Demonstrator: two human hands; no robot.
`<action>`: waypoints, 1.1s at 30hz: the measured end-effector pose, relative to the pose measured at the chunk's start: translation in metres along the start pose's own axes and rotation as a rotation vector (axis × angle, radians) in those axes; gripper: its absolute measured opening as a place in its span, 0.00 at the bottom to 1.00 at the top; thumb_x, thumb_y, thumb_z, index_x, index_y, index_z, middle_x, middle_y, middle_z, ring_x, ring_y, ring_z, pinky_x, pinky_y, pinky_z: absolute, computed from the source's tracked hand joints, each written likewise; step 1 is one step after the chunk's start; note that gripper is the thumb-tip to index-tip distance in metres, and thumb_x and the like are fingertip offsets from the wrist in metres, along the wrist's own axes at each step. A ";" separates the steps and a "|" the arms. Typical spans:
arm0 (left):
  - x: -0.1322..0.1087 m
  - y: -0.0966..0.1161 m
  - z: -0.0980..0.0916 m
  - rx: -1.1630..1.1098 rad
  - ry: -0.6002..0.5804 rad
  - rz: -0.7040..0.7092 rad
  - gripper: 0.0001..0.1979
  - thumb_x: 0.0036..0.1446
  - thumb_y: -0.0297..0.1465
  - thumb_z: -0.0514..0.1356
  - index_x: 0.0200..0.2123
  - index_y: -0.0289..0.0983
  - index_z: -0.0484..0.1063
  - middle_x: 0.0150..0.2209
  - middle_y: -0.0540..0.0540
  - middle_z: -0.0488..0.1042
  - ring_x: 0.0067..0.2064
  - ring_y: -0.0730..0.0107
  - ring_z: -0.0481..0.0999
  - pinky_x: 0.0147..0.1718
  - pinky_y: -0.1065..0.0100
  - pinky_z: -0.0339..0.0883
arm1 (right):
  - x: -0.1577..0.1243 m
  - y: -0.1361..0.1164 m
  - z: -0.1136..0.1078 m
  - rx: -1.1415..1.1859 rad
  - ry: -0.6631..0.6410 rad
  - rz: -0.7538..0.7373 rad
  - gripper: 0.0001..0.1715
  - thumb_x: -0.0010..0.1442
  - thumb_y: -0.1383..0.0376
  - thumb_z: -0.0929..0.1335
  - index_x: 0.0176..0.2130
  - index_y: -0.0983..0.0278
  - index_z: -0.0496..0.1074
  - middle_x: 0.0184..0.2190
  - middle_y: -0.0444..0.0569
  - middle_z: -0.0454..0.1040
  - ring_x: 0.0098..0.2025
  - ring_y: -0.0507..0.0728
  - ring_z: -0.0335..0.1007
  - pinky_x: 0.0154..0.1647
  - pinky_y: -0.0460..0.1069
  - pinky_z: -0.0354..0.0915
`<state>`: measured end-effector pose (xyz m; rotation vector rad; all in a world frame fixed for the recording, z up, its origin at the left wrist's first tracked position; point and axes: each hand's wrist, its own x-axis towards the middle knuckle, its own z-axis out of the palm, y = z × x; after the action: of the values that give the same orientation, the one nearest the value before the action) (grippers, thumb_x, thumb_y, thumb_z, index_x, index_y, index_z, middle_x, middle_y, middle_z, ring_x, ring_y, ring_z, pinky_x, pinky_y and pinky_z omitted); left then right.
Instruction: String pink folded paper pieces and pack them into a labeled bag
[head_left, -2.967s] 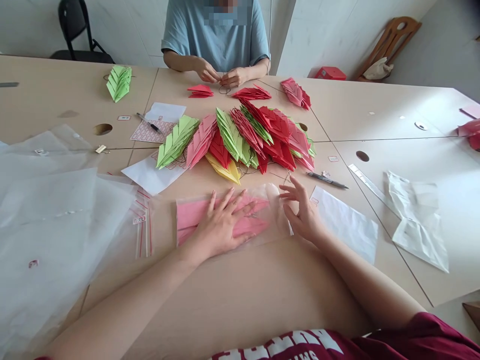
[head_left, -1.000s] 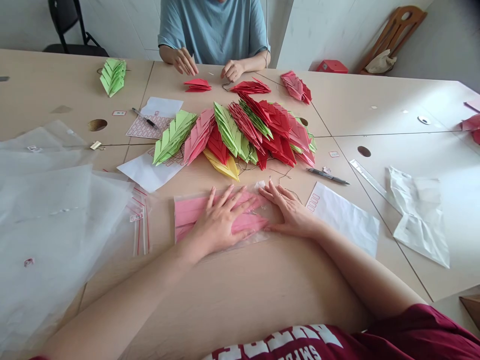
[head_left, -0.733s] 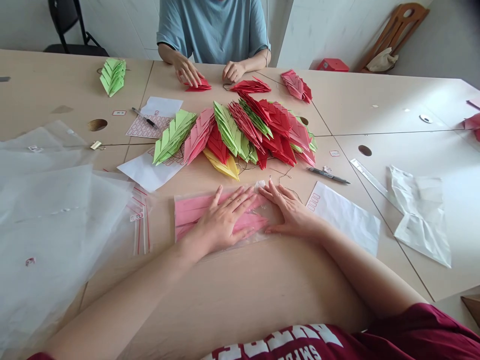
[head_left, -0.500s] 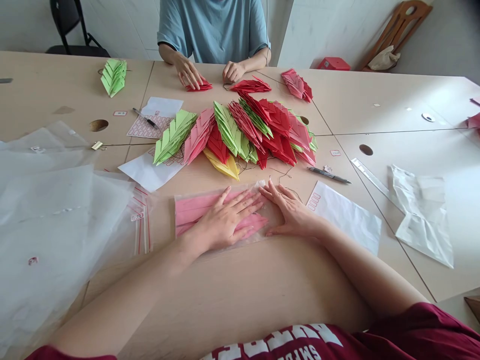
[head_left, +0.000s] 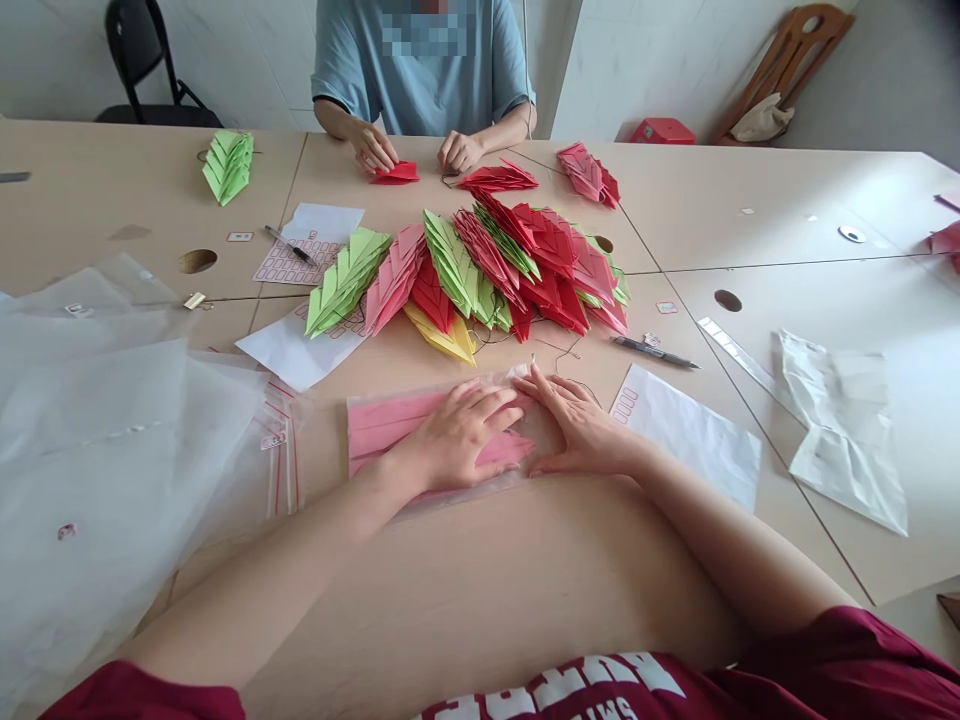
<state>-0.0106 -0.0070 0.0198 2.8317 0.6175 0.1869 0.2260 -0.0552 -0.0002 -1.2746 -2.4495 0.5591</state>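
Observation:
A clear plastic bag with folded pink paper (head_left: 390, 420) inside lies flat on the table in front of me. My left hand (head_left: 461, 435) rests on the middle of the bag, fingers apart and slightly bent. At the bag's right end, my right hand (head_left: 581, 425) lies with its fingers spread and its fingertips on the plastic. Just beyond the hands is a pile of folded paper pieces in red (head_left: 551, 240), green (head_left: 349, 280), pink (head_left: 395, 277) and yellow (head_left: 442, 335), with thin dark strings among them.
Clear plastic bags (head_left: 90, 430) cover the left side. Label sheets (head_left: 300, 350) and a pen (head_left: 656, 352) lie near the pile. At right are a white sheet (head_left: 686, 435) and a white plastic packet (head_left: 844, 430). Across the table, a person's hand (head_left: 375, 150) touches red paper (head_left: 396, 174).
My left hand's fingers have bent and drawn back a little on the bag. My right hand stays in place. The other person's hand has lifted slightly at the red paper.

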 end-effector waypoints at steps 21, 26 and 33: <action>0.006 0.001 0.008 0.018 0.056 -0.157 0.45 0.56 0.56 0.52 0.67 0.34 0.45 0.69 0.42 0.48 0.69 0.61 0.46 0.68 0.56 0.37 | 0.000 -0.001 0.001 -0.014 0.002 -0.004 0.74 0.49 0.42 0.71 0.67 0.63 0.17 0.68 0.57 0.47 0.69 0.63 0.44 0.68 0.64 0.41; 0.008 0.002 0.010 0.034 0.040 -0.184 0.47 0.56 0.58 0.50 0.67 0.33 0.43 0.69 0.42 0.44 0.70 0.61 0.43 0.68 0.56 0.36 | 0.000 0.000 0.000 -0.017 -0.008 -0.005 0.74 0.49 0.42 0.71 0.67 0.63 0.17 0.69 0.57 0.45 0.70 0.64 0.42 0.67 0.64 0.41; 0.016 0.012 0.015 0.022 0.037 -0.318 0.46 0.56 0.58 0.49 0.68 0.35 0.42 0.69 0.41 0.44 0.69 0.54 0.45 0.66 0.42 0.27 | 0.001 0.000 -0.001 -0.005 -0.029 -0.004 0.74 0.50 0.43 0.71 0.67 0.64 0.16 0.69 0.58 0.43 0.70 0.62 0.41 0.68 0.64 0.39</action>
<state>0.0109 -0.0139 0.0097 2.7070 1.0698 0.1763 0.2260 -0.0544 0.0006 -1.2724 -2.4782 0.5749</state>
